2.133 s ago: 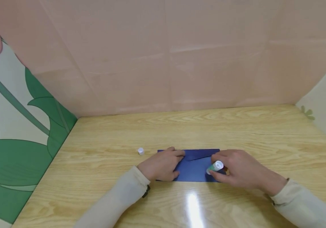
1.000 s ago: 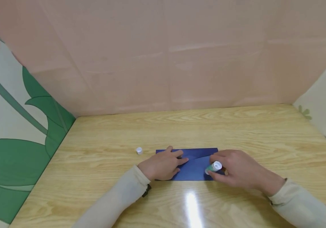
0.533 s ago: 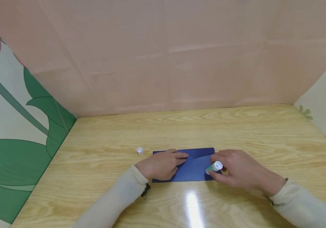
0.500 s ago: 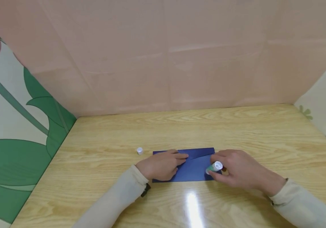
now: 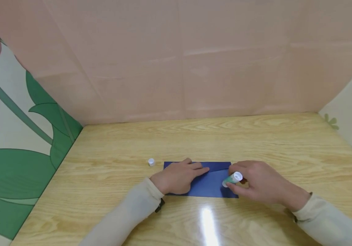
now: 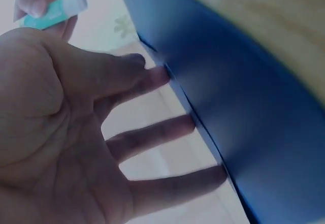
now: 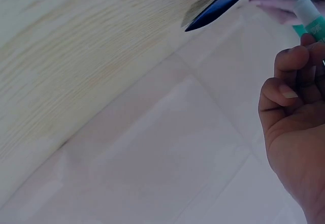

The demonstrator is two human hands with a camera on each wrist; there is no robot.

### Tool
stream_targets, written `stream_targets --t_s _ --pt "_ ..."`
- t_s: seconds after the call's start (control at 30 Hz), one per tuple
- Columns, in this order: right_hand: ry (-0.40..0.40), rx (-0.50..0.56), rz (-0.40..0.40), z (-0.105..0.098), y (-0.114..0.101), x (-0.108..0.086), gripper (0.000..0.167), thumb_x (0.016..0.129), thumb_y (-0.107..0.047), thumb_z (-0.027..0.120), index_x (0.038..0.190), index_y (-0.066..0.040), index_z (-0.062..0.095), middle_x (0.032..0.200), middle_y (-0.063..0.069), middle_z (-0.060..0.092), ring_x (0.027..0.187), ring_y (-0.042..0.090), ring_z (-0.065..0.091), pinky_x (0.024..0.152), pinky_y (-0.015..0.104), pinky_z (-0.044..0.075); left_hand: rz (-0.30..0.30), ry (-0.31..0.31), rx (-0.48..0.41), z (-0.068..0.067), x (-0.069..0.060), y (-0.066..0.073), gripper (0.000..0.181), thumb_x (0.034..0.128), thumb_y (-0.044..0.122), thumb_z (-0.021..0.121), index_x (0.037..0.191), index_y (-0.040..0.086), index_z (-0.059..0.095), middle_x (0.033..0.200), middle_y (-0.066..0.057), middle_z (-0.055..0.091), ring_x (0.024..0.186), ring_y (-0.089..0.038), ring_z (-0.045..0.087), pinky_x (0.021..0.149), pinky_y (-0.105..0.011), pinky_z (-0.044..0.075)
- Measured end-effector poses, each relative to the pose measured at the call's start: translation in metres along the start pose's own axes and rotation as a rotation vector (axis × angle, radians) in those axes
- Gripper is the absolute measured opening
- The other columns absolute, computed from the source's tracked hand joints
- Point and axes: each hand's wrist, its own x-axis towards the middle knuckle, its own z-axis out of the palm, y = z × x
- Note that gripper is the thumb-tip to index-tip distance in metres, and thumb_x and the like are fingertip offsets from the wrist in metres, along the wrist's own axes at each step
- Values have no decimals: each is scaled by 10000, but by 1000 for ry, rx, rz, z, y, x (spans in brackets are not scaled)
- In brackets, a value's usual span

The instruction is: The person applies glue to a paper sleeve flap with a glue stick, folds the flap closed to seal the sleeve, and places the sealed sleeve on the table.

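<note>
A folded sheet of blue paper (image 5: 208,187) lies on the table, with a darker folded strip along its far edge. My left hand (image 5: 180,177) rests on the paper's left part, fingers extended toward the fold. In the left wrist view, straight fingertips of the left hand (image 6: 91,127) touch the edge of the blue paper (image 6: 238,97). Over the paper's right end, my right hand (image 5: 263,181) grips an uncapped-looking glue stick (image 5: 232,179), green and white, its white end tilted up. The right wrist view shows curled fingers of the right hand (image 7: 294,107) around the glue stick (image 7: 311,18).
A small white cap (image 5: 151,162) stands left of the paper. The wood-grain table (image 5: 126,143) meets a pinkish covered wall (image 5: 132,68) at the back. A panel with painted green leaves (image 5: 6,174) borders the left side.
Over these two seconds the blue paper has shifted slightly left. My left hand's fingers have moved and extended further along the fold. The right hand with the glue stick stays nearly in place.
</note>
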Motion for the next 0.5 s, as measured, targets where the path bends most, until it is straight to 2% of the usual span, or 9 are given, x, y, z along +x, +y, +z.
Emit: stream_targets --t_s 0.03,0.1,0.2,0.27,0.33,0.4,0.5 --pt "-5 -3 3 0 0 0 184 851 -331 756 832 -295 576 694 -224 472 610 -98 398 533 130 342 -13 -6 14 0 0 1 568 996 140 500 1532 292 391 1554 92 414 1247 -167 488 868 -273 544" --pt "-5 -12 1 0 0 0 180 849 -334 755 832 -296 580 694 -227 465 612 -101 390 534 132 337 -34 -24 43 1 1 4 570 1003 173 502 1541 301 366 1569 101 377 1231 -163 466 821 -275 546" --pt "11 -22 -11 1 0 1 197 830 -319 765 815 -300 569 671 -225 433 602 -104 368 532 128 322 -26 -25 74 1 3 7 531 1014 192 484 1531 271 393 1577 89 367 1320 -160 445 942 -306 534" --pt "18 -23 -22 2 0 1 205 822 -312 771 813 -301 567 663 -220 428 599 -108 355 529 124 316 -10 -21 60 0 5 8 516 1013 173 471 1523 224 415 1587 69 370 1402 -164 414 1077 -324 464" --pt "18 -19 -29 3 0 1 208 818 -308 775 811 -299 567 661 -213 435 597 -110 351 528 122 317 1 -18 25 0 7 9 507 1007 140 463 1512 178 436 1591 45 379 1453 -158 379 1152 -301 386" --pt "14 -20 -28 3 0 1 205 821 -311 774 814 -295 570 661 -207 447 598 -108 356 529 123 322 2 -10 -7 -1 10 10 500 1001 124 468 1500 147 451 1583 30 396 1452 -156 384 1165 -285 366" --pt "15 -35 -17 3 -1 1 203 822 -321 773 819 -289 573 659 -207 446 598 -104 359 529 127 325 -17 16 -12 -2 16 13 478 996 140 496 1472 161 477 1525 41 453 1364 -139 454 1076 -278 453"
